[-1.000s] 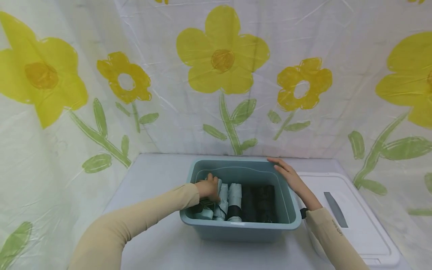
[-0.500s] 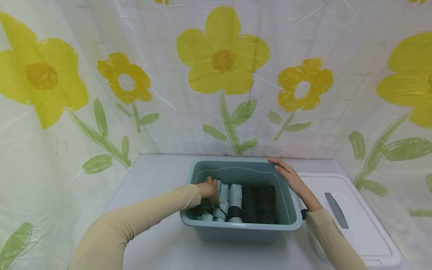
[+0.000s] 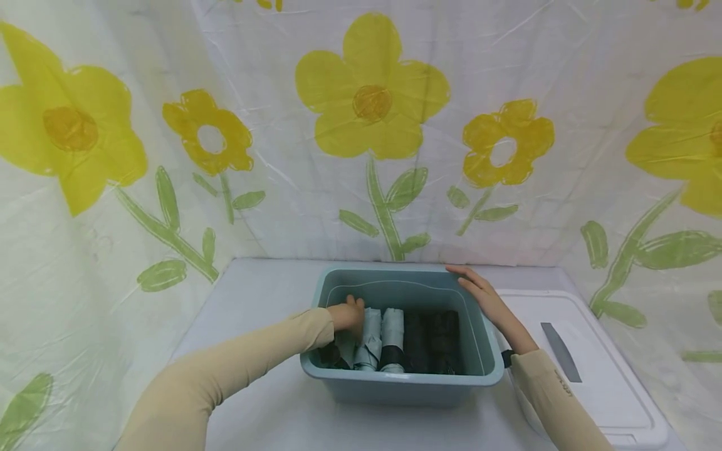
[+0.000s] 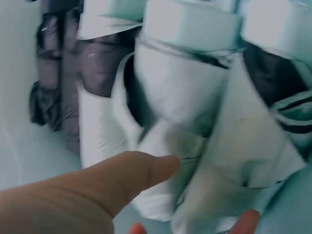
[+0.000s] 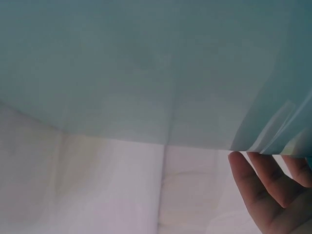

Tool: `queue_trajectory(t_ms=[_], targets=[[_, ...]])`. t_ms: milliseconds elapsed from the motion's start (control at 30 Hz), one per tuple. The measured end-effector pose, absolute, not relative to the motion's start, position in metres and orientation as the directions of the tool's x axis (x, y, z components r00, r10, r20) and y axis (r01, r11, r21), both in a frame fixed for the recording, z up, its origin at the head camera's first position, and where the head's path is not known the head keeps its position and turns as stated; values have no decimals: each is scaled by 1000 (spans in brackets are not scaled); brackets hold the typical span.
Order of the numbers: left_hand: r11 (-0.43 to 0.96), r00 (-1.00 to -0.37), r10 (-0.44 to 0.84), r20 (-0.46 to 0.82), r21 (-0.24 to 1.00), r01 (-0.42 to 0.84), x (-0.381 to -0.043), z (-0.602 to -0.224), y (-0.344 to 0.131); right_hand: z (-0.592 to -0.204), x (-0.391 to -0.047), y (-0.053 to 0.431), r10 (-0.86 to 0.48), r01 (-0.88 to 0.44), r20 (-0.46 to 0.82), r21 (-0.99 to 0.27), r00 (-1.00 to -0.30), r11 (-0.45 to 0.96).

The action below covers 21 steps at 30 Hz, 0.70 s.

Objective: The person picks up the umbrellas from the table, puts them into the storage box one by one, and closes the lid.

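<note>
Inside a teal storage bin, several folded umbrellas lie side by side. My left hand reaches in at the bin's left end, over a pale umbrella. In the left wrist view that umbrella's lower end lies between my thumb and fingertips, which pinch it; most of the fingers are hidden. Next to it are a pale blue umbrella, another pale one with a black band and dark umbrellas. My right hand rests on the back right rim, fingers extended, with fingertips at the edge in the right wrist view.
A white lidded box with a grey strip stands to the right of the bin, partly behind my right forearm. The bin sits on a pale table. Behind it hangs a curtain printed with yellow flowers.
The leftmost umbrella has shifted under my left hand: its pale handle and dark loop at the front have given way to pale fabric. My right hand has stayed on the rim.
</note>
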<state>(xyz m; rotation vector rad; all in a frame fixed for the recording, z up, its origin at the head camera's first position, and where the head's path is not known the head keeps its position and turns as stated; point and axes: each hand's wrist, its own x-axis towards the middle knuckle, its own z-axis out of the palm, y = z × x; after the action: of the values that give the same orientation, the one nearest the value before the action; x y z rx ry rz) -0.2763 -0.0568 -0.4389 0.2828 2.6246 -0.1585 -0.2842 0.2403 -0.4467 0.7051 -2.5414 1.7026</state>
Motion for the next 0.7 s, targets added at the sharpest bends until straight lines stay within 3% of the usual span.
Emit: queue_trajectory(t_ms=[133,433,700], targets=[[977,-851,201,-486,38,209,-265,-419,-60,-447,-284,241,-374,-373,254,-881,-892,291],[933,-800,360,-481,202,298,-262,-398,-74,-444,-283,240,-369,-375,253,-875,-894,307],[804,-758,564,-327,427,414,-259,-368,-97,-445,-282,242,-369,-369,246,-875,-897,314]])
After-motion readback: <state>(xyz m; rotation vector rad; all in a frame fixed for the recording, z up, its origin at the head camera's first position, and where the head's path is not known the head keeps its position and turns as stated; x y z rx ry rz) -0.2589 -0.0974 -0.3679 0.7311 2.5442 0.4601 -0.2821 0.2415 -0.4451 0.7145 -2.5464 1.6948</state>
